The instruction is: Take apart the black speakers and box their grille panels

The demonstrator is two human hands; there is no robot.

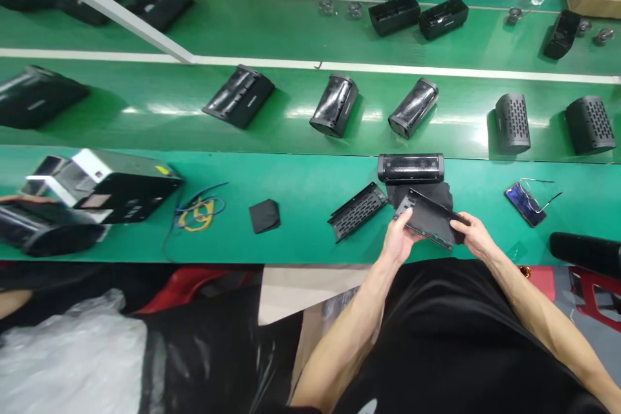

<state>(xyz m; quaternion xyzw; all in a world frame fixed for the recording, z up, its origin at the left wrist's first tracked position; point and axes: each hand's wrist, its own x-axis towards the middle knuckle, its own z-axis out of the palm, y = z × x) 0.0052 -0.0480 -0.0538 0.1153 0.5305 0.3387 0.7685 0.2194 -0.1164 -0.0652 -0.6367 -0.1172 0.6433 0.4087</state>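
Close to the table's front edge, both my hands hold a black curved panel [429, 223] with its inner side up. My left hand [398, 236] grips its left end, thumb on top. The fingers of my right hand [471, 234] are closed on its right end, where dark sheet material seems to lie inside; the exact layering is unclear. Beyond the panel lie black cloth pieces [439, 193], partly covered by it. A black speaker body [411, 168] rests lengthwise behind them. To the left is a perforated black grille cover [359, 212], apart from my hand.
Several black speakers [334, 105] stand in a row on the green belt [286, 87] ahead. A stack of black cloth [264, 216], coiled cables [198, 212] and a boxy device [130, 184] are left. Glasses and a phone [526, 204] lie right. Another person's arm [29, 199] shows far left.
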